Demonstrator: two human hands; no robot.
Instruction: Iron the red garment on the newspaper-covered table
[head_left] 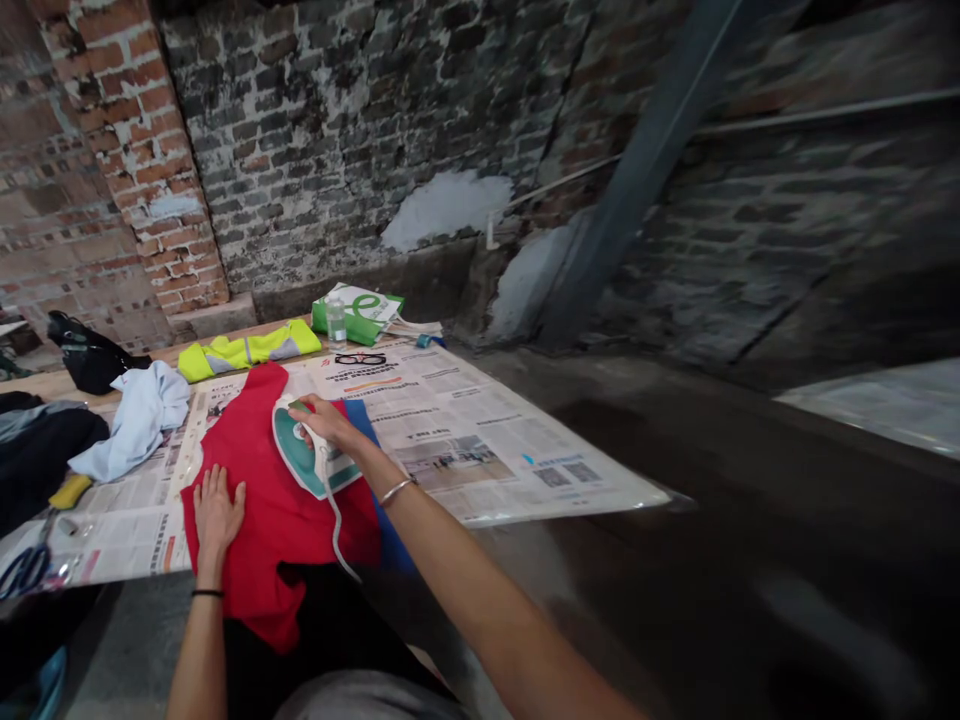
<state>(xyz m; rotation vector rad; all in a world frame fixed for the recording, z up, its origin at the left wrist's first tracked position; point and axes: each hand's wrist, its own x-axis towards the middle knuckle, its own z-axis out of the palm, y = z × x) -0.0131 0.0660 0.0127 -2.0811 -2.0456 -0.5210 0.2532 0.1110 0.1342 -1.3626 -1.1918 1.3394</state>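
Head view shows teal iron [306,458], red cloth [253,470]

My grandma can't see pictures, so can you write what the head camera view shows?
A person's right hand holds a green and white iron on red cloth lying over a newspaper-covered table; the left hand rests flat on the cloth. Behind are yellow cloth, eyeglasses, a bag and a brick wall.

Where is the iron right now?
In the head view, the iron is left of centre, gripped by the right hand on or just over the red cloth, between the left hand and the blue cloth.
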